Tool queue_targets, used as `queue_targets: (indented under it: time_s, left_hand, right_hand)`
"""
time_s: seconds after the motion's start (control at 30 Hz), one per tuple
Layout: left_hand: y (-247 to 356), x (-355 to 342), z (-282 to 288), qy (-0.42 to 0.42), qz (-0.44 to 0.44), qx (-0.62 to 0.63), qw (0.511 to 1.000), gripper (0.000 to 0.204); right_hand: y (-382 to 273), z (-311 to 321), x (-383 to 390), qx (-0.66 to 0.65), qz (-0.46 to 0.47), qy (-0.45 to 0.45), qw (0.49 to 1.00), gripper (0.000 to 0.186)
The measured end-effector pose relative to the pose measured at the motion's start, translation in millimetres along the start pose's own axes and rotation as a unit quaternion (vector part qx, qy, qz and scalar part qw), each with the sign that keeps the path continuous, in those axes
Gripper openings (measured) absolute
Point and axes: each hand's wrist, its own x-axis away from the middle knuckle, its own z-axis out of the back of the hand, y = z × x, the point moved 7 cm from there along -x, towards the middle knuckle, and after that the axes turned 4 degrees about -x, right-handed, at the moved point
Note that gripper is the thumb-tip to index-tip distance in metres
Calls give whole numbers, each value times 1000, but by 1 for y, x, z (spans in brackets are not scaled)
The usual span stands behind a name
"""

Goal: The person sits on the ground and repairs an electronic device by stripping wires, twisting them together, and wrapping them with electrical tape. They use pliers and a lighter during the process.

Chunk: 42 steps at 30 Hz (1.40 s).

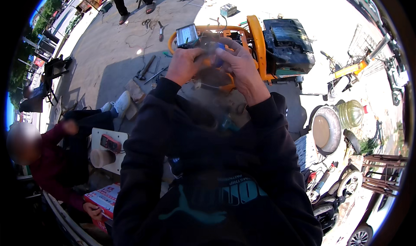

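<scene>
My left hand (184, 66) and my right hand (242, 70) are raised close together over a yellow metal frame (257, 38). My right hand grips a small blue object (219, 57), its thumb pressed on it. My left hand's fingers are curled at its left; what they hold is blurred. A silver finned box (186, 34) sits on the frame behind my hands, and a large black box (286, 48) is on its right.
A person (58, 155) sits at my lower left beside a board (108, 157) with a red meter (110, 143). Another person's legs (121, 5) are at the back. Tools (147, 68) lie on the pavement; a basin (325, 129) and wheels (346, 185) are at the right.
</scene>
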Motion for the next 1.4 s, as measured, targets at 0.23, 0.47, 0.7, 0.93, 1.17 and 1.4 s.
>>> queue_targets:
  time_s: [0.23, 0.47, 0.7, 0.93, 1.17, 1.4]
  left_hand:
    - [-19, 5, 1, -24, 110, 134, 985, 20]
    - [-38, 9, -9, 45, 155, 304, 939, 27]
    - [-7, 3, 8, 35, 42, 74, 996, 22]
    - [4, -8, 17, 24, -14, 35, 999, 16]
    - [-3, -4, 21, 16, 35, 43, 998, 19]
    - [22, -14, -2, 84, -26, 6, 996, 13]
  right_hand:
    - [34, 14, -49, 236, 195, -23, 952, 63]
    - [28, -15, -10, 320, 207, 0, 924, 49]
    - [16, -19, 4, 478, 234, 46, 846, 47]
    - [0, -24, 13, 480, 295, 47, 825, 57]
    - [6, -34, -8, 371, 271, -88, 884, 56]
    - [15, -3, -14, 173, 56, 16, 983, 39]
